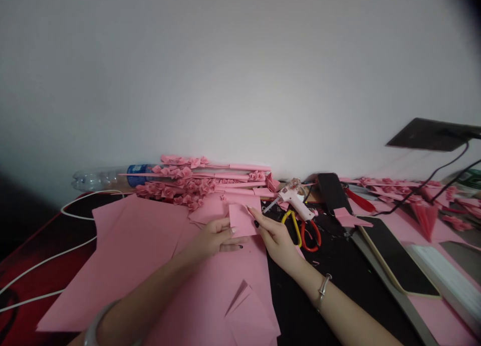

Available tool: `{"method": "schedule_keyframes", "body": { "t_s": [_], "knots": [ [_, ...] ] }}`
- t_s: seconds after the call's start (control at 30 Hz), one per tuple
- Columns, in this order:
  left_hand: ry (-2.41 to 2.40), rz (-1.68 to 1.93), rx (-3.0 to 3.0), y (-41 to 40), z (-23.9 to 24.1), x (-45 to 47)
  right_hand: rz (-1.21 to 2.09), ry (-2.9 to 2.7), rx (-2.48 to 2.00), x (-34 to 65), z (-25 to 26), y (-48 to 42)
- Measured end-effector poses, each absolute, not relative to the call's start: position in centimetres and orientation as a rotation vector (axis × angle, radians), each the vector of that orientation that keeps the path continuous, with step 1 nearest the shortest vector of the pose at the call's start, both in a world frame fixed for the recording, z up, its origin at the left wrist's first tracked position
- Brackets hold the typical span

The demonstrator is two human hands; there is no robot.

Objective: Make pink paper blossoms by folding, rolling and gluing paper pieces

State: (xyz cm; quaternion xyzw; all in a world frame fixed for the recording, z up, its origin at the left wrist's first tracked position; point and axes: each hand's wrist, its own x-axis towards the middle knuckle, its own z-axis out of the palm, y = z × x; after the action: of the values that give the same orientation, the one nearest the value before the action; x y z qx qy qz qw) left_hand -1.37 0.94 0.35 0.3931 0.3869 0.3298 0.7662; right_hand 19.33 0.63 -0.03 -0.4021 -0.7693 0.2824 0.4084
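Between both hands is a small piece of pink paper (243, 220), raised over larger pink sheets. My left hand (218, 238) grips its left edge, thumb on top and the other fingers below. On the right edge and upper corner, my right hand (273, 230) pinches the paper, its fingertips near the top corner. Under the hands lies a big pink sheet (210, 296). Several small cut pieces of pink paper (251, 316) rest on it close to me.
Pink paper flowers (180, 188) lie along the wall by a plastic bottle (105, 178). Right of my hands are a white glue gun (296, 200), scissors with red and yellow handles (311, 235), and a phone (400, 258). White cables (41, 258) cross the left side.
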Motion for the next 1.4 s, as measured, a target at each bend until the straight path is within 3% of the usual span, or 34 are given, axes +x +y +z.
{"method": "schedule_keyframes", "body": {
  "t_s": [1.4],
  "knots": [
    [0.797, 0.795, 0.763, 1.0, -0.23, -1.33, 0.47, -2.363, -0.783, 19.21, -0.17, 0.31]
  ]
}}
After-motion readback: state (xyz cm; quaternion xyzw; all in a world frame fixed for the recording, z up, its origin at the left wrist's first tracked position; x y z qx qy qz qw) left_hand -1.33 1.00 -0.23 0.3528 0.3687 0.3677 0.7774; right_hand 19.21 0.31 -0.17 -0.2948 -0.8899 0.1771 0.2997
